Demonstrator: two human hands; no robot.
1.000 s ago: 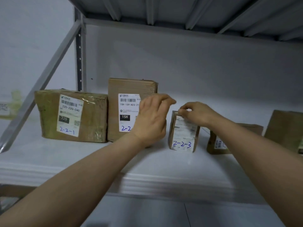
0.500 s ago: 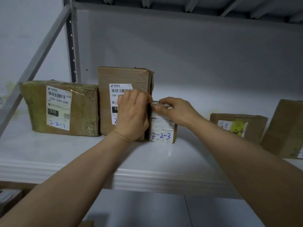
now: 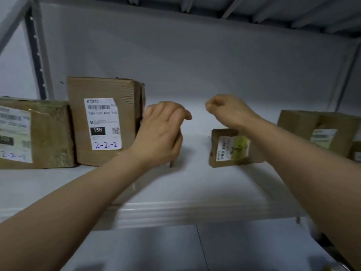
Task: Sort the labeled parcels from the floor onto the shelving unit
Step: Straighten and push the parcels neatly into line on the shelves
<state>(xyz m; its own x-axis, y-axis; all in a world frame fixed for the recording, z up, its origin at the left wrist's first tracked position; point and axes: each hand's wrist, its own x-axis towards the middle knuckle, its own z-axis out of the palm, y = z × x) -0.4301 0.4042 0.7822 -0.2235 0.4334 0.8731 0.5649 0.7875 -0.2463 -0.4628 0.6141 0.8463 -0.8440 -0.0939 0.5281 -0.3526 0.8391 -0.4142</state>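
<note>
My left hand [image 3: 162,133] hovers with loosely bent fingers in front of the small parcel 2-2-3 [image 3: 174,153]. Only a thin dark edge of that parcel shows beside my palm. It stands on the white shelf [image 3: 175,188], right next to the taller brown box labeled 2-2-2 [image 3: 103,122]. Parcel 2-2-1 [image 3: 39,133], wrapped in tape, stands at the far left. My right hand [image 3: 228,112] is raised above the shelf with fingers curled in, holding nothing. Below its wrist sits a small box with a yellow sticker [image 3: 224,147].
A larger brown box [image 3: 304,126] leans at the right end of the shelf. A dark perforated upright post [image 3: 35,55] and a diagonal brace stand at the left. Another shelf board runs overhead. Pale floor shows below the shelf's front lip.
My right hand has let go of parcel 2-2-3's top and lifted up and right. The left hand has slid right, uncovering the 2-2-2 label and covering the small parcel.
</note>
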